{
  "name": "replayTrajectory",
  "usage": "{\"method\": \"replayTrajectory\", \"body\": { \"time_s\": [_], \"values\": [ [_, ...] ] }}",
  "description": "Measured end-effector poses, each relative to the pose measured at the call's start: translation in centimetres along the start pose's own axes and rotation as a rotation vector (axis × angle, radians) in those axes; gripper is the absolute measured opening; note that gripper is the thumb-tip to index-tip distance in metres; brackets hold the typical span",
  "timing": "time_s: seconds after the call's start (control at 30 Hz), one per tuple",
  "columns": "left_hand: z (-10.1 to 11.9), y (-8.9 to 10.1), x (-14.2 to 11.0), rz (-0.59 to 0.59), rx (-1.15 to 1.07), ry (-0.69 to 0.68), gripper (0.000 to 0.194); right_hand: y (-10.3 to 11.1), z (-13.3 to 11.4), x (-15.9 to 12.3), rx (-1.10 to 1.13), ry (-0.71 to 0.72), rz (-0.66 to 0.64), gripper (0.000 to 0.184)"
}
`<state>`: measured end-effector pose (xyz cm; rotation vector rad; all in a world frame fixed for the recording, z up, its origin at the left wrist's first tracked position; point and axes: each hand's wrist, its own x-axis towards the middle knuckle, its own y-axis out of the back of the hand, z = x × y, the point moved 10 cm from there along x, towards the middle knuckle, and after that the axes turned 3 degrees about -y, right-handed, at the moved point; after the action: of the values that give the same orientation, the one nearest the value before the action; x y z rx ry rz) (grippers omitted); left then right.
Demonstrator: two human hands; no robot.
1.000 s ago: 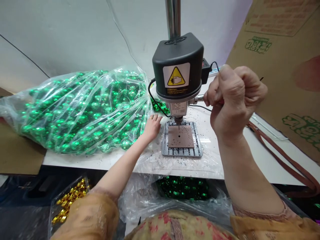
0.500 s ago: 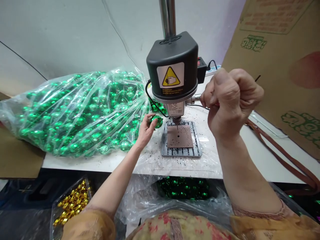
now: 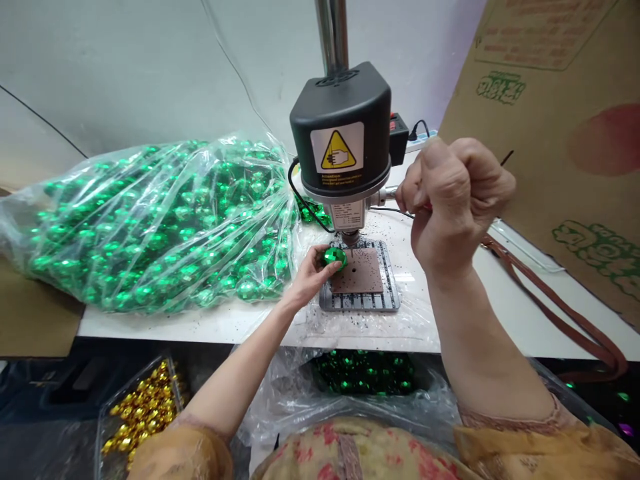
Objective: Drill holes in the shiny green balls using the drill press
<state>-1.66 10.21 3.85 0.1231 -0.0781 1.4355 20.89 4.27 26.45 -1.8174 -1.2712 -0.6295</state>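
Note:
A small bench drill press (image 3: 341, 133) with a black motor housing and a yellow warning label stands on the white table (image 3: 505, 313). My left hand (image 3: 313, 275) pinches a shiny green faceted bead (image 3: 333, 257) at the left edge of the brown drilling plate (image 3: 361, 272), just left of the bit. My right hand (image 3: 453, 197) is a raised fist closed round the press's feed lever (image 3: 389, 195) on the machine's right side.
A big clear bag of green beads (image 3: 150, 223) lies left of the press. Below the table edge a second bag holds green beads (image 3: 367, 373), and a clear tray holds gold beads (image 3: 140, 410). Cardboard (image 3: 565, 133) leans at right; a brown strap (image 3: 560, 307) crosses the table.
My left hand came out of the big bag's mouth holding a green bead and carried it right to the drilling plate. My right fist has stayed on the lever.

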Motion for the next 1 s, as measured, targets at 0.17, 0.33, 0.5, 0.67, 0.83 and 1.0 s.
{"method": "replayTrajectory", "body": {
  "time_s": [0.17,0.33,0.5,0.67,0.83,1.0],
  "values": [
    [-0.1,-1.5,0.7,-0.096,0.092,-0.06,0.062,-0.2,0.7,-0.1,-0.023,0.025,-0.04,0.046],
    [0.4,-2.2,0.6,-0.114,0.251,-0.09,0.058,0.1,1.7,-0.1,-0.046,-0.016,-0.018,0.046],
    [0.7,-2.8,0.4,-0.122,0.4,-0.119,0.055,-0.2,1.1,-0.1,-0.016,0.028,-0.042,0.043],
    [1.1,-3.4,0.0,-0.058,0.518,-0.2,0.054,0.0,0.4,0.0,0.019,0.007,0.004,0.049],
    [1.1,-3.9,-0.6,0.0,0.552,-0.246,0.054,-0.1,-0.1,0.3,0.044,0.014,0.015,0.054],
    [1.0,-3.8,-0.7,0.021,0.556,-0.254,0.055,0.1,0.1,-0.1,-0.031,-0.018,0.019,0.056]
  ]
}}
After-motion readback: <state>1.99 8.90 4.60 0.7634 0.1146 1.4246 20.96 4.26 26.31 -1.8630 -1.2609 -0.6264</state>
